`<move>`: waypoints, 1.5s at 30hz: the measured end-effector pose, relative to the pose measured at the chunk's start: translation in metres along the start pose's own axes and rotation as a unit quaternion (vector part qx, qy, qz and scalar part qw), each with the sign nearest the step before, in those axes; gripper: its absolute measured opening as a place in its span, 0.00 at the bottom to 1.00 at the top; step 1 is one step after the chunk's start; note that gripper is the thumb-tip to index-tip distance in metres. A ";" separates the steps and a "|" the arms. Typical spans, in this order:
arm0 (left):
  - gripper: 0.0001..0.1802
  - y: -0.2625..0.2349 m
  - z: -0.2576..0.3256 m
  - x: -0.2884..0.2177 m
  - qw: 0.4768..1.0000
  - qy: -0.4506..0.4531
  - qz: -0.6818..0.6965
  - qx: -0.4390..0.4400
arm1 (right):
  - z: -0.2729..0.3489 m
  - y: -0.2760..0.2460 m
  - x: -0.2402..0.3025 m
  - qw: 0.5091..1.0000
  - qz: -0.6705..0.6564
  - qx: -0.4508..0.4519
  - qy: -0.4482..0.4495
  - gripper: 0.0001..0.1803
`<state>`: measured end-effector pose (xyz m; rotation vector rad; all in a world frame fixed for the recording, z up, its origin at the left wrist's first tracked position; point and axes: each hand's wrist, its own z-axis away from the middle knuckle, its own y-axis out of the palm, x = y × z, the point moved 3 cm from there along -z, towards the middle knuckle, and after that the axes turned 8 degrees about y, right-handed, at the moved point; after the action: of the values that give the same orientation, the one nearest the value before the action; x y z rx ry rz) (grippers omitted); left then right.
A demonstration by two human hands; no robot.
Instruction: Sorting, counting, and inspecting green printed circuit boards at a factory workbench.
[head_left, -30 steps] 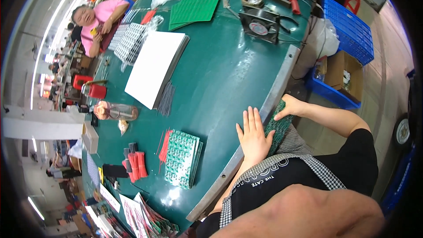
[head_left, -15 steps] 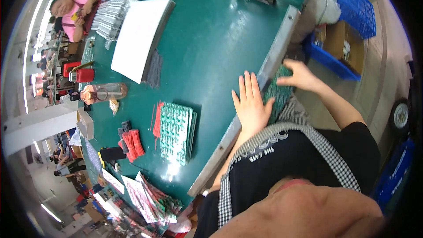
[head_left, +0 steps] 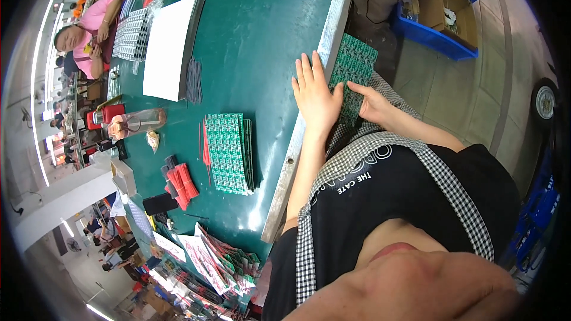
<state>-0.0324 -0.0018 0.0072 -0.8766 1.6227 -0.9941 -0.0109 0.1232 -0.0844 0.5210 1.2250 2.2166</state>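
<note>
A green circuit board panel (head_left: 355, 59) is tilted over my lap, beside the metal edge strip of the table. My left hand (head_left: 316, 95) lies with its fingers stretched out over that strip, its thumb touching the panel's left side. My right hand (head_left: 376, 106) grips the panel's right side, thumb on top, the other fingers curled and partly hidden. On the table to the left stands a stack of similar green circuit board panels (head_left: 225, 151), with thin red wires (head_left: 206, 148) along its left side.
The metal strip (head_left: 333, 21) edges the green table. Farther left are a white sheet stack (head_left: 169, 47), dark wires (head_left: 194, 82), a bottle (head_left: 138, 122), red wire bundles (head_left: 181, 184) and wired boards (head_left: 223, 258). A blue crate (head_left: 437, 32) holds a carton. A person in pink (head_left: 101, 18) sits across.
The view has shifted. The panel over my lap now shows more of its face, tilted up beyond my hands. My right hand has come down and closer to my left hand.
</note>
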 end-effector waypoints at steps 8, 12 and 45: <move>0.41 0.000 0.001 -0.002 0.999 0.036 0.002 -0.022 | -0.008 -0.003 0.002 0.998 0.033 0.018 -0.051 0.14; 0.40 0.000 -0.002 -0.002 0.999 0.013 -0.019 -0.033 | -0.018 -0.006 0.000 0.999 0.023 0.029 -0.035 0.14; 0.40 -0.004 -0.001 0.006 0.998 0.046 -0.030 0.019 | 0.008 0.019 0.000 0.991 0.055 -0.060 -0.107 0.14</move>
<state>-0.0350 -0.0089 0.0087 -0.8697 1.6575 -1.1166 -0.0113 0.1201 -0.0635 0.7706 0.9676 2.2409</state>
